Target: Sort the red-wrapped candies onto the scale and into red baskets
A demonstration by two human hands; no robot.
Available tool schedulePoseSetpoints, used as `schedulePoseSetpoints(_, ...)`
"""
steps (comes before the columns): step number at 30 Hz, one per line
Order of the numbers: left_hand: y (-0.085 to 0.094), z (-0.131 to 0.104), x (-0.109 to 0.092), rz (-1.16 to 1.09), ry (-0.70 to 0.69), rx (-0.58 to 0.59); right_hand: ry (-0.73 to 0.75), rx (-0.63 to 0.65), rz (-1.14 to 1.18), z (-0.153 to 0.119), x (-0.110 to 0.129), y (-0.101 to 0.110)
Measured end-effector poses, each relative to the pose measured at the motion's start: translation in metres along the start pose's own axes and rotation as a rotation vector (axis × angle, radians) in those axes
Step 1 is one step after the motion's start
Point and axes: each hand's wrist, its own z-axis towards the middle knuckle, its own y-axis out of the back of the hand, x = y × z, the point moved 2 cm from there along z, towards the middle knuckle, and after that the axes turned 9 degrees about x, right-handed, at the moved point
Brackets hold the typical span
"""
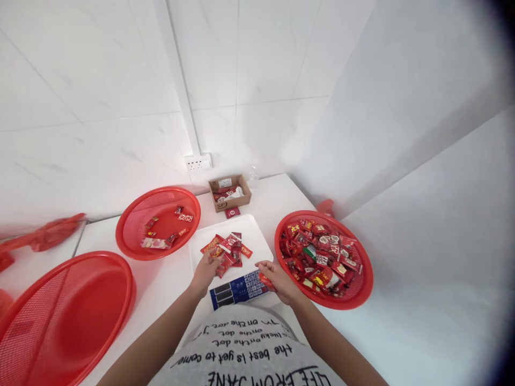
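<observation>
A small pile of red snack packets [235, 244] lies on the white pan [257, 238] of a digital scale. My left hand [206, 272] is at the pile's near left edge, its fingers curled in and pinching a packet there. Over the scale's blue keypad panel [237, 289], my right hand [280, 283] has its fingers closed round a red packet [266, 282], which the hand partly covers. Right of the scale stands a round red basket [367, 273] heaped with mostly red packets [322, 257].
Another red basket [131, 214] holds a few packets at the left. A larger red basket [120, 271] stands nearer me. Behind the scale sit a cardboard box [231, 203] of packets and one loose red packet [232, 213]. A wall socket [198, 162] is above the table.
</observation>
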Motion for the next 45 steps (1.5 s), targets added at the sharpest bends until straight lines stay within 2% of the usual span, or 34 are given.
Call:
schedulePoseSetpoints(4,0.001,-0.001,0.008,0.402,-0.145,-0.059,0.095,-0.145,0.048,-0.003,0.002,0.021)
schedulePoseSetpoints(8,-0.003,-0.001,0.007,0.825,-0.401,-0.023,0.245,-0.445,0.066,-0.004,0.008,0.055)
schedulePoseSetpoints(10,-0.007,-0.001,0.008,1.005,-0.486,0.017,0.300,-0.635,-0.021,-0.006,0.011,0.073)
schedulePoseSetpoints(12,-0.009,0.000,0.013,1.161,-0.488,0.045,0.356,-0.769,-0.232,-0.009,0.013,0.087)
schedulePoseSetpoints(14,-0.010,0.001,0.019,1.285,-0.436,0.051,0.407,-0.808,-0.513,-0.008,0.011,0.093)
schedulePoseSetpoints(16,-0.010,0.001,0.025,1.361,-0.375,0.060,0.426,-0.776,-0.761,-0.004,0.003,0.093)
schedulePoseSetpoints(19,-0.007,0.001,0.031,1.387,-0.303,0.090,0.393,-0.711,-0.988,0.008,-0.016,0.085)
schedulePoseSetpoints(24,0.001,-0.007,0.031,1.275,-0.250,0.118,0.281,-0.650,-1.192,0.018,-0.039,0.075)
schedulePoseSetpoints(29,0.010,-0.019,0.024,0.902,-0.192,0.009,0.344,-0.666,-1.316,0.016,-0.031,0.062)
schedulePoseSetpoints(31,0.012,-0.023,0.022,0.654,-0.138,-0.028,0.410,-0.595,-1.372,0.019,-0.023,0.047)
schedulePoseSetpoints(33,0.012,-0.026,0.021,0.361,-0.060,-0.016,0.446,-0.483,-1.416,0.026,-0.014,0.027)
schedulePoseSetpoints(35,0.009,-0.029,0.021,0.086,0.015,0.020,0.420,-0.364,-1.451,0.037,-0.003,0.006)
schedulePoseSetpoints(37,0.006,-0.033,0.020,-0.092,0.058,0.041,0.381,-0.267,-1.477,0.048,0.010,-0.014)
schedulePoseSetpoints(41,0.005,-0.041,0.020,-0.198,0.070,0.036,0.421,-0.120,-1.554,0.073,0.033,-0.042)
schedulePoseSetpoints(45,0.007,-0.048,0.023,-0.217,0.083,0.045,0.403,-0.034,-1.615,0.100,0.043,-0.052)
